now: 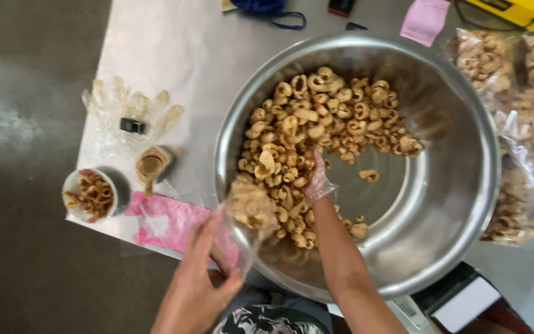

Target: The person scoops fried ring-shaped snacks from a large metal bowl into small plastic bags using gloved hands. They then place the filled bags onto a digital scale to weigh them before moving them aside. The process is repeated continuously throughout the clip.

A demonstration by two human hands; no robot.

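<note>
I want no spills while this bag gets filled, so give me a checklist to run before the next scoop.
1. Clear bag held at the bowl's edge by the left hand: ok.
2. Bag mouth open wide: cannot tell.
3. Right hand gloved and in the snacks: ok.
4. Snacks left in the steel bowl: ok.
5. Bowl fully on the table: not ok, near rim overhangs.
</note>
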